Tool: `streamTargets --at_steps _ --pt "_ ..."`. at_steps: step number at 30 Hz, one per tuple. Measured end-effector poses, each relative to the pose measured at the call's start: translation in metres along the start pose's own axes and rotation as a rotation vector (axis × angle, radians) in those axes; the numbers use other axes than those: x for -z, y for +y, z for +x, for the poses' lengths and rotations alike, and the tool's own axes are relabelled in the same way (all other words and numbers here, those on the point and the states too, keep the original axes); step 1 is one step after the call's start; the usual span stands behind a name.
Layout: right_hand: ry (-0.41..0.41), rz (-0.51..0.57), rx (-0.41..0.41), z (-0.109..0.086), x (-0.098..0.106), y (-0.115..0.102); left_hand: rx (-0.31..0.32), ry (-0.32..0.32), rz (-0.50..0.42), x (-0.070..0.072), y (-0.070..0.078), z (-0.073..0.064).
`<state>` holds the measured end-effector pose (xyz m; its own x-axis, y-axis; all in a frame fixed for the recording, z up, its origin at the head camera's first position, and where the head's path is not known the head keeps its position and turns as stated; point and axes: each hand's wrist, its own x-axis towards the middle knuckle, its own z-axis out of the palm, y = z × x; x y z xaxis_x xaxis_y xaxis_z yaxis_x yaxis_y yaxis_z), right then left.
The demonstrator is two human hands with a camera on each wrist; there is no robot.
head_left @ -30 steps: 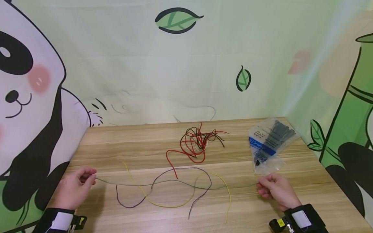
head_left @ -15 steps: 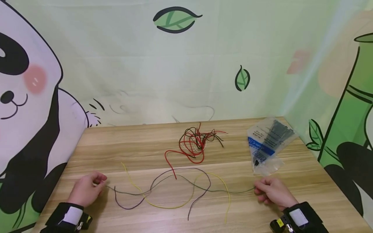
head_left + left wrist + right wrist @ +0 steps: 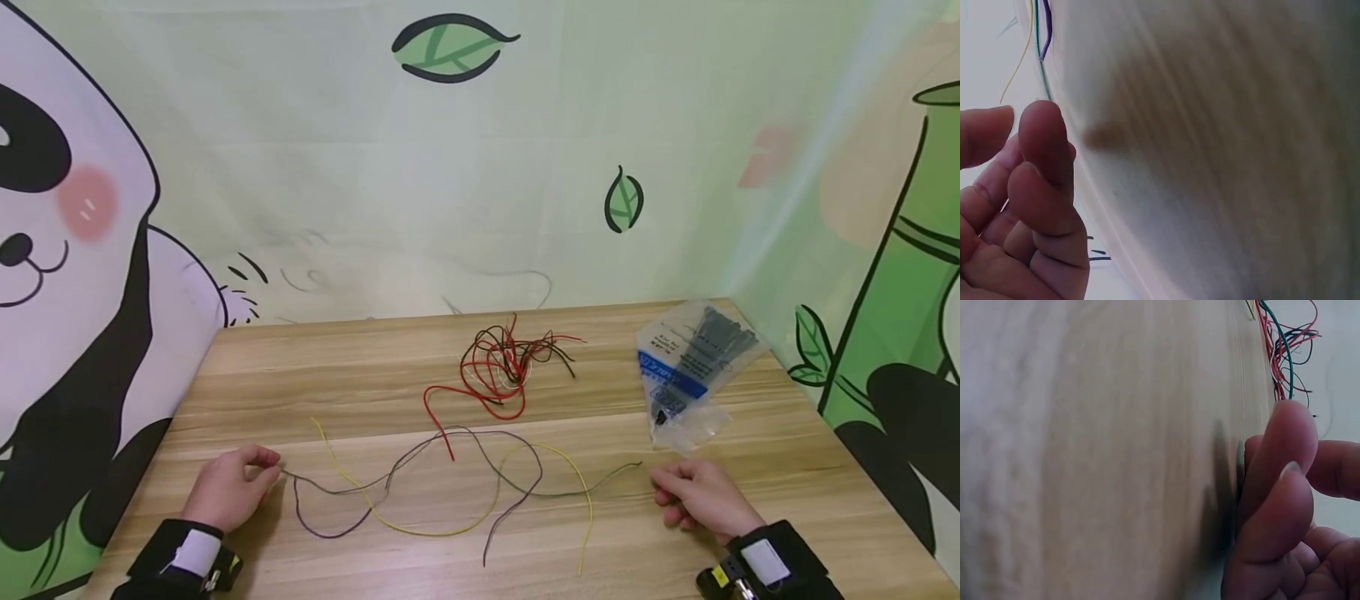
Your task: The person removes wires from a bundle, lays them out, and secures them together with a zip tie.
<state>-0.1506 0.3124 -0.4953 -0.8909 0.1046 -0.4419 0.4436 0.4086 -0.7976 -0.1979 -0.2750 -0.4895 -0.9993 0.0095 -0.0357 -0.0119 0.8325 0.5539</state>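
A thin green wire [image 3: 558,496] lies in a wavy line across the front of the table. Its left end reaches the fingertips of my left hand [image 3: 228,492], whose thumb and finger stand slightly apart. In the left wrist view, the wire passes out of sight at a fingertip. My right hand [image 3: 708,500] is loosely curled just beyond the wire's right end, holding nothing. A purple wire [image 3: 405,458] and a yellow wire [image 3: 431,533] cross the green one in loose curves.
Behind them lies a tangle of red and black wires [image 3: 495,375], one red strand trailing forward. A clear plastic bag [image 3: 675,375] of dark strips sits at the back right. A printed curtain [image 3: 337,167] rises behind the wooden table [image 3: 300,383].
My left hand has moved inward and the green wire has bowed upward in the middle. My right hand has let go of its end, which now lies apart from the fingers.
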Motion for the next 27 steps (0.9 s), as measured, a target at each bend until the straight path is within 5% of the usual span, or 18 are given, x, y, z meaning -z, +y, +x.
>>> streamTargets --at_steps 5,16,27 --pt "0.004 -0.024 0.009 0.0 -0.002 -0.002 -0.005 0.025 0.016 0.0 0.008 -0.001" --pt "-0.01 -0.06 0.121 -0.011 -0.01 -0.026 -0.155 0.108 0.049 -0.002 0.026 0.004" --pt "-0.095 -0.1 0.294 -0.01 -0.03 -0.079 -0.243 0.015 0.051 -0.01 0.1 0.03"
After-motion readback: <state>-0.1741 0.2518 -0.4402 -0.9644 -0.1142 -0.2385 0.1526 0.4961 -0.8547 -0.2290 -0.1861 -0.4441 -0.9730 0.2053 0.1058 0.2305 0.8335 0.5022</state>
